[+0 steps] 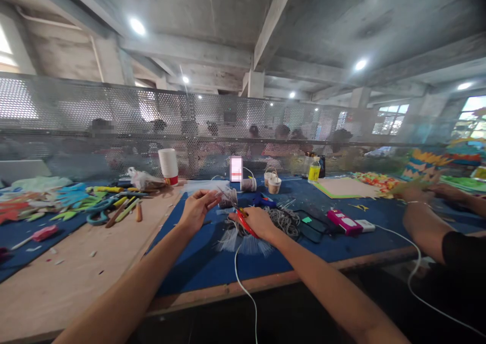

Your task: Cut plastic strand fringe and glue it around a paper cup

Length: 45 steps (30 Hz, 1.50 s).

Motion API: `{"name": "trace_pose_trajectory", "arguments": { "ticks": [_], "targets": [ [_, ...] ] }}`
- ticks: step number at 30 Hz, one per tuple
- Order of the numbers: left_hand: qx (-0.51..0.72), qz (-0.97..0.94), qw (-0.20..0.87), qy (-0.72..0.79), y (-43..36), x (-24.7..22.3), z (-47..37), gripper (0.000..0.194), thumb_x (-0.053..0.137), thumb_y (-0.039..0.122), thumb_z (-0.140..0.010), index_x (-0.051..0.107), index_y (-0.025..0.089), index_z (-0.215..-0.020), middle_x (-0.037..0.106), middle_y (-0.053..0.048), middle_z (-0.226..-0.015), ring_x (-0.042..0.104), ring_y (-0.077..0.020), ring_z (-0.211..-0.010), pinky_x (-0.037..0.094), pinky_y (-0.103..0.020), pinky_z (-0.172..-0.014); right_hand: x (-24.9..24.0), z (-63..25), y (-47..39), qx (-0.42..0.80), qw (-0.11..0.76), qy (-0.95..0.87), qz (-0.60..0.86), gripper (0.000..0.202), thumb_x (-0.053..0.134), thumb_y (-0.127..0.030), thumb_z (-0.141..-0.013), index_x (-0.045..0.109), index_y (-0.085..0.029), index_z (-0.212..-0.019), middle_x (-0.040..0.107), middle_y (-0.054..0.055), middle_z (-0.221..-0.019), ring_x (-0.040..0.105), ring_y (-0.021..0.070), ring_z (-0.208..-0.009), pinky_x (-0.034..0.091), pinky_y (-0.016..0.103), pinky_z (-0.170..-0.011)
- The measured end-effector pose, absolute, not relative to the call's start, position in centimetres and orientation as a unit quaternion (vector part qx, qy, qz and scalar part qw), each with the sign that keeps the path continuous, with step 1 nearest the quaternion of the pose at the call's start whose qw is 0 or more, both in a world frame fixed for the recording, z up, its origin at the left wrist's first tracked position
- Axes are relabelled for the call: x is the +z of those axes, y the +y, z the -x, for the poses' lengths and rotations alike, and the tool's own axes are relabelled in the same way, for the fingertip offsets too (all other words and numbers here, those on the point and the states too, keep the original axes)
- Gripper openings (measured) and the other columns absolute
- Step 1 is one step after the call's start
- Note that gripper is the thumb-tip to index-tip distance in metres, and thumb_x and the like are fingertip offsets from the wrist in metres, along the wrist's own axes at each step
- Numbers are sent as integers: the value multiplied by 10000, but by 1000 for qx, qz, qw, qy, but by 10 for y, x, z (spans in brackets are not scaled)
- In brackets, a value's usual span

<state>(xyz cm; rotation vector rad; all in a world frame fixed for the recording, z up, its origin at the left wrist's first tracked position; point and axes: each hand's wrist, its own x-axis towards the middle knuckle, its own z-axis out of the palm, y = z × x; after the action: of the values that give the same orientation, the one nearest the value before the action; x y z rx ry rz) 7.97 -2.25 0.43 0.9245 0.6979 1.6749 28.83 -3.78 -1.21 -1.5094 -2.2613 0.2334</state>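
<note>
My right hand is closed round red-handled scissors, whose blades point up and to the left. Just left of the blades, my left hand is raised with thumb and fingers pinched together. What they hold is too fine to make out. Behind the blades stands a spool of thin cord. Below my right hand, a fan of clear bristle-like strands lies on the blue mat. A heap of grey cord sits to the right of that hand.
An upright phone and paper cups stand behind. To the left are stacked cups, blue-handled scissors and coloured cut-outs. A purple box and a white cable lie rightward, near another person's arm.
</note>
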Motion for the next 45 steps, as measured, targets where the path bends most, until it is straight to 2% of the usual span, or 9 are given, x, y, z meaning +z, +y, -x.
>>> {"name": "trace_pose_trajectory", "arguments": {
  "ticks": [8,14,22,39,45],
  "targets": [
    [698,-391,525,291,-24,5,-81,267,899,190,-589,646,134,-648,717,-21,-702,699,-144,-724,591,-311,-830,-13,-288,-37,79,200,-812,542,646,358,-713,-949,762,-210,-903,768,117,-915,717,268,-928,433,278,-739],
    [680,-402,531,307,-24,4,-82,250,888,177,-597,708,127,-764,737,-38,-781,709,-155,-739,596,-292,-795,-10,-286,-41,79,190,-812,546,614,370,-675,-968,773,-212,-953,772,124,-957,717,253,-959,438,261,-760],
    [674,-417,530,301,-26,4,-83,228,893,200,-598,710,134,-717,724,-27,-767,695,-149,-740,602,-302,-811,-11,-287,-40,81,202,-815,538,648,348,-713,-952,770,-225,-898,773,105,-897,722,245,-895,423,258,-705],
    [635,-414,577,306,-27,4,-82,199,875,163,-629,711,142,-740,745,-46,-798,710,-163,-788,608,-299,-825,-11,-285,-39,96,211,-815,531,644,356,-716,-949,758,-216,-898,771,111,-906,722,246,-898,422,256,-702],
    [642,-417,562,312,-29,9,-80,218,859,235,-650,718,148,-792,726,-34,-773,694,-163,-715,617,-325,-768,-9,-284,-41,93,201,-810,542,612,378,-687,-958,763,-212,-936,769,119,-936,718,252,-940,430,257,-734]
  ]
}}
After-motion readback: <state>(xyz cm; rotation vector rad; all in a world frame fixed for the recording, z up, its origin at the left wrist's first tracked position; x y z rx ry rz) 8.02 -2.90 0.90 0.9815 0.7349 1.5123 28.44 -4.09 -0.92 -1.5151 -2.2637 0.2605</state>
